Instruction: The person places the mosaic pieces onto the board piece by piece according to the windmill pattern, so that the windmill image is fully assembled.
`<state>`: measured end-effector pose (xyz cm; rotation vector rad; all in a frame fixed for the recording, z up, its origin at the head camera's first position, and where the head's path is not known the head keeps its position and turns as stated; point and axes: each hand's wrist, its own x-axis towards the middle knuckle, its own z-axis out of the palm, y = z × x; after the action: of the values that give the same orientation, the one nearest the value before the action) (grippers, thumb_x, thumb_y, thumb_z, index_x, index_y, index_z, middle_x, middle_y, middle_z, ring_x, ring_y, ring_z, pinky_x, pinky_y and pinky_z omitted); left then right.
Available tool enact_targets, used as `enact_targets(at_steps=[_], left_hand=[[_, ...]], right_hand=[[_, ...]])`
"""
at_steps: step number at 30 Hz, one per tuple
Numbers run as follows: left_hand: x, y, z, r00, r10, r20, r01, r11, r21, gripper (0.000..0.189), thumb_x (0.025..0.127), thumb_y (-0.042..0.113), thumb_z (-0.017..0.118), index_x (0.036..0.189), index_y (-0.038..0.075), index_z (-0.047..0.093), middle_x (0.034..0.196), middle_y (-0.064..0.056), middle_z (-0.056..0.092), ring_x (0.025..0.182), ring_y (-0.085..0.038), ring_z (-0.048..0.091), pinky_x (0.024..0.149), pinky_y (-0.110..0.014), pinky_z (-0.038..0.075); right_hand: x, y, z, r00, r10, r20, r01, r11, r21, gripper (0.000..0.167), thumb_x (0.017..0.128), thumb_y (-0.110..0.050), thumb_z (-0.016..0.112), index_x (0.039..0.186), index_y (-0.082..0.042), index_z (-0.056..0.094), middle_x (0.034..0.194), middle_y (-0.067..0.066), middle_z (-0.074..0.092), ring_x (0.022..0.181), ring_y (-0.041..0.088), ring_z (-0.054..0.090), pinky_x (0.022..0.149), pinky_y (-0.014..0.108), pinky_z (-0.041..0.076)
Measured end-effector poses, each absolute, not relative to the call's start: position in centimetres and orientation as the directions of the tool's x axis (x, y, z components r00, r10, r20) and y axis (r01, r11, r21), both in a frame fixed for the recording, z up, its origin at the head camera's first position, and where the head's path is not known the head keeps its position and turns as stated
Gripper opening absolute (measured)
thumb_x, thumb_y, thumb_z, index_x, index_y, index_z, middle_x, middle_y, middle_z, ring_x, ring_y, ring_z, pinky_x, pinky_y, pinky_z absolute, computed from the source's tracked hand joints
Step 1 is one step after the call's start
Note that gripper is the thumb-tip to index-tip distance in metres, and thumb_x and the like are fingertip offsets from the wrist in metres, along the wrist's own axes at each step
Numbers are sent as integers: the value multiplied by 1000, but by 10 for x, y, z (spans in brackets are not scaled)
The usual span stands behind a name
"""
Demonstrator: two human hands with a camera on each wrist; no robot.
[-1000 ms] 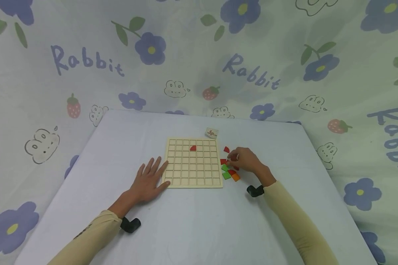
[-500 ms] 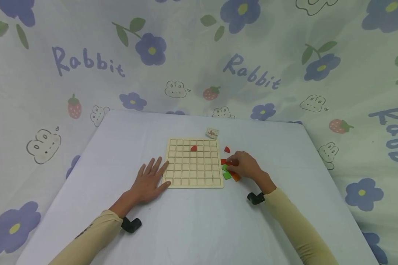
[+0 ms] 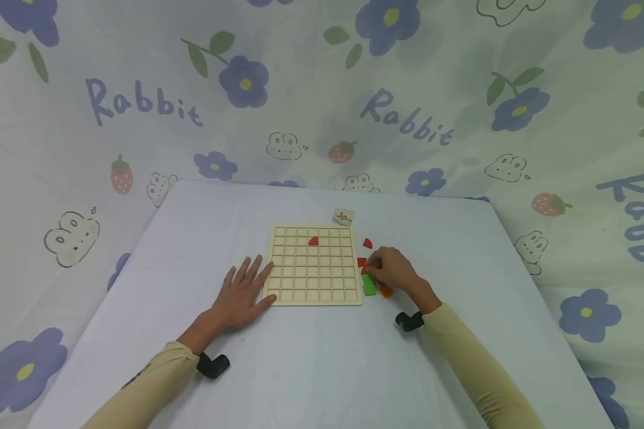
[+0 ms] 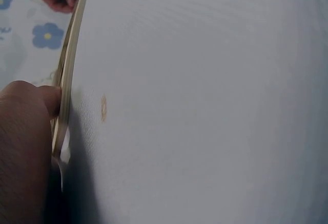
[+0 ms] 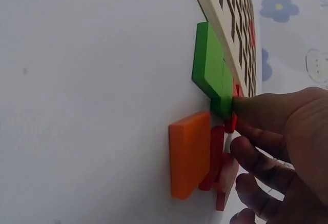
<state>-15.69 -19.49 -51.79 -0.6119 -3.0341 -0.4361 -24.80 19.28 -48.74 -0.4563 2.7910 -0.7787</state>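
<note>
A light wooden grid board (image 3: 312,283) lies on the table with a red quarter-circle piece (image 3: 313,241) in one of its upper squares. My left hand (image 3: 240,298) rests spread at the board's left edge, its thumb against the wooden rim (image 4: 65,90) in the left wrist view. Beside the board's right edge, my right hand (image 3: 394,268) pinches a small red piece (image 3: 364,270) with thumb and index finger; the fingers partly hide it. Just below the fingertips, green pieces (image 5: 209,62) sit side by side. An orange piece (image 5: 189,155) lies close by, with red pieces (image 5: 218,155) behind it.
A small printed card or block (image 3: 344,216) lies behind the board's top right corner. Another red quarter-circle (image 3: 367,243) and a red square (image 3: 361,261) lie right of the board. A patterned curtain (image 3: 311,89) stands behind the white table (image 3: 311,369).
My right hand has shifted slightly down and left among the loose pieces. The upper green piece now lies against the lower one, and the orange piece has slid slightly. My left hand stays put.
</note>
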Motion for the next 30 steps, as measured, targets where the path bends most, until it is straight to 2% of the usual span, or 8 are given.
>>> enact_targets(at_steps=[4,15,21,27,30], left_hand=[[-156,-194,-519,-924,377,70,381,882,278,78,98,57,44,158,12,23,162,-17,13,147,-39,5,112,-62,6],[-157,-196,-519,-926,370,74,376,886,272,77,98,56,45,157,12,24,162,-17,13,147,-39,6,111,-63,6],[-159,-198,-520,-928,368,53,368,893,260,78,99,60,40,159,15,20,163,-15,9,148,-37,2,112,-61,3],[-158,-197,-519,-924,373,79,380,885,269,77,98,57,44,158,13,24,162,-17,14,147,-40,7,111,-63,6],[-157,-196,-518,-923,376,82,384,885,265,77,98,57,44,157,12,24,162,-17,14,147,-40,8,111,-64,8]], right_hand=[[-246,191,-486,-925,-355,-135,-228,803,-550,12,87,-23,77,92,-12,73,85,-3,64,78,15,57,71,33,50],[-246,186,-475,-912,-361,-196,-174,772,-612,17,82,-18,81,90,-11,68,80,0,62,71,18,56,62,30,49],[-252,181,-476,-922,-379,-85,-239,727,-644,19,87,-17,77,105,-12,73,84,-1,64,75,19,57,64,32,50],[-256,173,-477,-940,-341,7,-250,675,-694,15,89,-18,75,103,-11,75,88,-1,69,73,17,62,62,32,53],[-257,167,-478,-948,-317,42,-248,647,-721,17,89,-17,74,104,-9,75,93,-1,71,76,14,65,67,31,54]])
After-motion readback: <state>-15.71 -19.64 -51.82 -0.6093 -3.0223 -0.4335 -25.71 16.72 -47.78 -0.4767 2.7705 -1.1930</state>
